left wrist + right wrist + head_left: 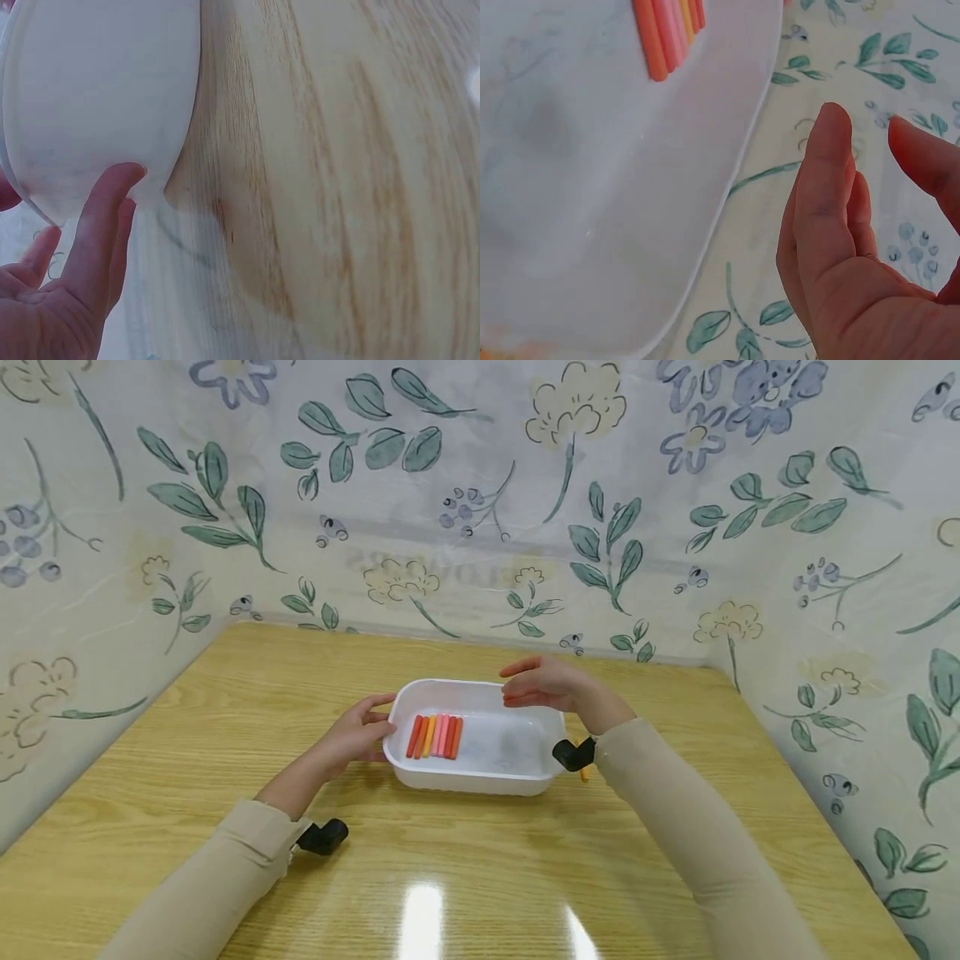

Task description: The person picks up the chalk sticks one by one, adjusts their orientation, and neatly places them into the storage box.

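A white plastic tub (472,783) stands on the table, with a row of several red, orange, yellow and pink crayon-like sticks (435,737) lying side by side in its left part. At the tub's left end, my left hand (358,733) grips the wall, with fingers (105,217) against the outer side and the thumb by the rim. My right hand (551,683) hovers over the back right rim, holding nothing. Its fingers (826,187) are fairly straight, the thumb apart from them. In the right wrist view, the ends of the sticks (660,37) show in the tub.
Right of the tub, a yellow-orange stick (585,772) lies on the wooden table (300,893), partly hidden by the right wrist's black camera (573,754). A flower-patterned cloth (465,577) hangs behind the table and along both sides.
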